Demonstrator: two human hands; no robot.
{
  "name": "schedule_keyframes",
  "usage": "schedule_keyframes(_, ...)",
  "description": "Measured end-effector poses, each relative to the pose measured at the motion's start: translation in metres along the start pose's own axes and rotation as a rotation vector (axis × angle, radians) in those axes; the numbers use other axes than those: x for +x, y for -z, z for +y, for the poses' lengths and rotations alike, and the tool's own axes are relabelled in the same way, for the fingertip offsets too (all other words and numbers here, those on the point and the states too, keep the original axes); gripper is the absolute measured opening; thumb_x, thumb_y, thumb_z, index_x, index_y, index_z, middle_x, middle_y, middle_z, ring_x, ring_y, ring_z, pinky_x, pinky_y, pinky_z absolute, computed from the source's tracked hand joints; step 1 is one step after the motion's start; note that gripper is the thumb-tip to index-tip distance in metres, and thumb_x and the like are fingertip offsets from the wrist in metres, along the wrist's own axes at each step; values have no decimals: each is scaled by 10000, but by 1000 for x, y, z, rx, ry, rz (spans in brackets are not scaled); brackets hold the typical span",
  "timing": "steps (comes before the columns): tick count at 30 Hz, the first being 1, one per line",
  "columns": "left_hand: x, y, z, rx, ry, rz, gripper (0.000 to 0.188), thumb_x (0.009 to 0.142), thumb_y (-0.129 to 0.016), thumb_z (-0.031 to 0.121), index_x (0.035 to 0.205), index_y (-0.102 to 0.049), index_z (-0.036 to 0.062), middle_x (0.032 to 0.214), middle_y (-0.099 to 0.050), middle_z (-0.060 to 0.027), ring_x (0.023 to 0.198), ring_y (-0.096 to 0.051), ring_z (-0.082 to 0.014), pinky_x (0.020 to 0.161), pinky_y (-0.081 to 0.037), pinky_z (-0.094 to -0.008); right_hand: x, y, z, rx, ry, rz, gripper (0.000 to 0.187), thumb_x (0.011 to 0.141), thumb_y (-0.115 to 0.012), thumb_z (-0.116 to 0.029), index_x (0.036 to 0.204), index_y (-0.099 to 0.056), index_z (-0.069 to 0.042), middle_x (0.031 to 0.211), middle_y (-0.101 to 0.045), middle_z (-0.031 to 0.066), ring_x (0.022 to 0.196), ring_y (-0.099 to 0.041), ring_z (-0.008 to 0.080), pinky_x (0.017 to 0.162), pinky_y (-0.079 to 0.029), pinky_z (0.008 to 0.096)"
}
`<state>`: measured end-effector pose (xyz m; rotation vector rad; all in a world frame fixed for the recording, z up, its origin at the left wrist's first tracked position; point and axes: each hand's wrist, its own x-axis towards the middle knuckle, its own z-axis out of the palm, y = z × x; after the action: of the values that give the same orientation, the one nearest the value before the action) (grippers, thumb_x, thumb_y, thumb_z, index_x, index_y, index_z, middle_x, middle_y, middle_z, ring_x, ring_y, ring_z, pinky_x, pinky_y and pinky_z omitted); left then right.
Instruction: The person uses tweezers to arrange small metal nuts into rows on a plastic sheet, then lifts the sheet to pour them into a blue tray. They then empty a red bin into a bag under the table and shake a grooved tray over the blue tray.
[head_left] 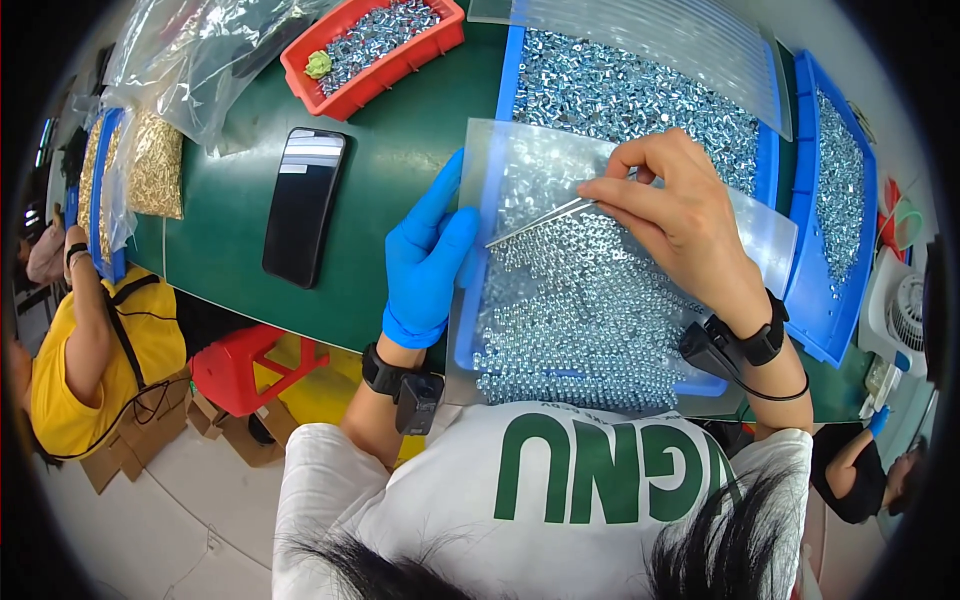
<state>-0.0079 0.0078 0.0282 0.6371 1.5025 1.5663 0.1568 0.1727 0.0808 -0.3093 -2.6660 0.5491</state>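
Bright, fairly even light, apparently from overhead, leaves only soft shadows on the green worktop [220, 250] and sets small highlights glinting across the metal pieces [560, 320] near its close edge and the crumpled clear bag [190, 60] by its far left corner. The middle is crisp, but fisheye distortion bends the worktop's edges (the near one bows visibly), and detail softens toward blacked-out corners.

Left hand [422, 268] gloved, right hand [672, 208] pinching
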Motion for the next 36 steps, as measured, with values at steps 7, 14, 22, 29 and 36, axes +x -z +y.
schedule_keyframes(7, 0, 1, 3, 35, 22, -13, 455, 867, -503, 75, 1311, -405, 45, 930, -589, 13, 666, -429, -9, 600, -390, -152, 1, 1, 0, 14, 30, -5, 221, 657, -680, -39, 866, -670, -109, 824, -548, 21, 745, -501, 199, 665, -405, 305)
schedule_keyframes(14, -1, 2, 2, 69, 8, -6, 446, 868, -506, 83, 1304, -418, 51, 864, -582, 34, 626, -405, -2, 557, -364, -147, 1, 0, -1, 14, 50, 9, 204, 660, -677, -37, 854, -663, -97, 830, -549, 26, 755, -505, 203, 671, -405, 310)
schedule_keyframes(22, -1, 1, 0, 73, -15, 14, 438, 870, -508, 81, 1299, -425, 54, 898, -584, 34, 636, -411, 0, 558, -363, -146, -15, 16, 9, -55, -38, 53, 205, 687, -657, -11, 884, -642, -65, 848, -540, 59, 774, -517, 220, 662, -418, 311)
schedule_keyframes(29, 0, -1, -1, 58, -19, 29, 426, 870, -507, 72, 1290, -438, 57, 951, -584, 32, 639, -411, 1, 558, -362, -145, -38, 22, 6, -24, -155, 3, 194, 709, -644, -9, 900, -630, -41, 848, -536, 78, 771, -530, 222, 644, -426, 296)
schedule_keyframes(36, -1, 1, -2, 48, -18, 14, 416, 871, -509, 70, 1282, -449, 59, 963, -588, 34, 636, -406, 3, 551, -361, -144, -47, 34, -10, 257, -357, 64, 180, 746, -629, -2, 925, -622, -20, 860, -559, 66, 738, -540, 147, 633, -437, 256)
